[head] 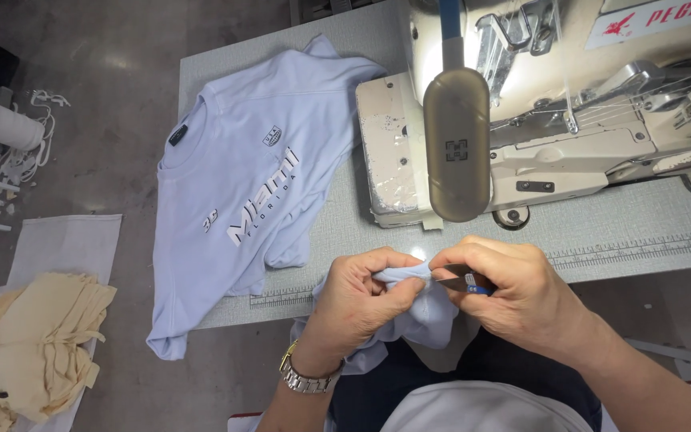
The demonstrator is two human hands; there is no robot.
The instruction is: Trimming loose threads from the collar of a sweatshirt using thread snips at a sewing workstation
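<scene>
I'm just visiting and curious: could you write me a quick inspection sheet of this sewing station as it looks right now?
Surface: grey table with ruler strips along its front edge.
Job's things: light blue fabric piece pinched up; small blue-handled cutting tool.
Clutter: light blue printed T-shirt draped over the table's left edge.
Hands: left hand pinches the fabric; right hand holds the tool against it.
Cables: threads on the sewing machine.
Surroundings: cream fabric pile, white thread cone on the floor side.

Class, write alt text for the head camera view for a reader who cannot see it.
Two hands work a bunched piece of pale blue fabric: the left hand pinches it while the right hand holds small blue-handled snips to it. Behind stand a sewing machine and a pale blue T-shirt on the grey table.
</scene>
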